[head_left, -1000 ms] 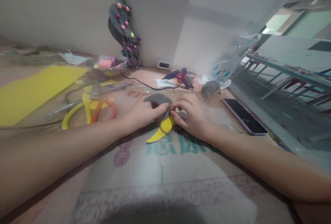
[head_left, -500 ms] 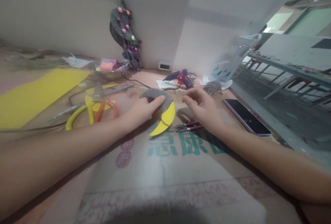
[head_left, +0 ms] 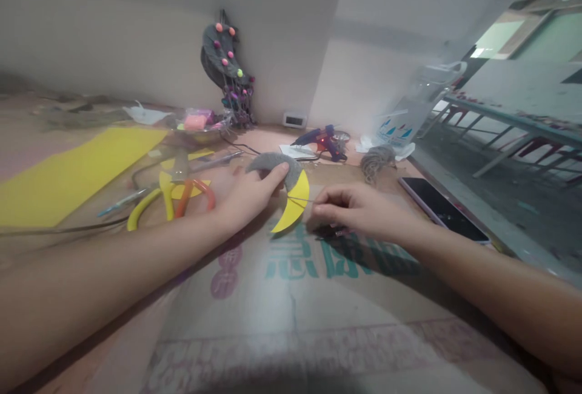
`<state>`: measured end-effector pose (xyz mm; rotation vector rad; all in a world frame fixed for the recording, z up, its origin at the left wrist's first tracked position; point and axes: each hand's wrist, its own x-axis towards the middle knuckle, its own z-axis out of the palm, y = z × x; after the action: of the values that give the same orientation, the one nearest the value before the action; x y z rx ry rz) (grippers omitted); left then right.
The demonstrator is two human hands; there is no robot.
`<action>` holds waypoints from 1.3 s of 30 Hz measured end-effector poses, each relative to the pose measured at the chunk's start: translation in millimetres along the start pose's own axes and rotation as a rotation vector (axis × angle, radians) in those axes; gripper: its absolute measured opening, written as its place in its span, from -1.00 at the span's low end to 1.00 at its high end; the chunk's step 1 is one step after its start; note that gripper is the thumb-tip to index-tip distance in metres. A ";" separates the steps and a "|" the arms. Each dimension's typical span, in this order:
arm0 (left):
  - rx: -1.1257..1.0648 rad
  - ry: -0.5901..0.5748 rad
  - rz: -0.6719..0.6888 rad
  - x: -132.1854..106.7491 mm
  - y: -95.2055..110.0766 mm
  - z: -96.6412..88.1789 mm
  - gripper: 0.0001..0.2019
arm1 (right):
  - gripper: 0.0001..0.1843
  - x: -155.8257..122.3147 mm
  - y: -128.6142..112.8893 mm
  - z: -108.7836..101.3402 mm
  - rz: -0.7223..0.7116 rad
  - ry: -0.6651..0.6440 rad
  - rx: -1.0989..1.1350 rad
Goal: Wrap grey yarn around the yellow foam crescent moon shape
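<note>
Between thumb and fingers, my left hand grips a crescent moon cutout. Grey yarn covers its upper part, while the lower tip is bare yellow. A strand of grey yarn crosses the yellow part and runs to my right hand, whose thumb and forefinger pinch it. Beneath the right hand lie small thread snips, mostly hidden by the hand and its shadow. The cutout is held above a printed cardboard sheet.
On the left are pliers with yellow and orange handles and a yellow sheet. A glue gun, a ball of grey yarn and a plastic jug stand behind. A phone lies right. A decorated grey moon leans on the wall.
My right hand has moved down beside the cutout and now pulls the yarn strand out taut to the right. The left hand keeps its hold. The view has shifted slightly.
</note>
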<state>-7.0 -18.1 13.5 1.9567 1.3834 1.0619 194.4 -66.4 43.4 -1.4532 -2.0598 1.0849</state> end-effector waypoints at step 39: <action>0.041 -0.331 -0.172 -6.4 4.3 3.6 -0.42 | -0.77 19.4 35.4 4.7 -0.079 0.454 0.080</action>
<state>-2.8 -25.5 12.9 1.8986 1.3654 0.6034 205.3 -44.7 10.8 -1.4100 -1.7163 0.7156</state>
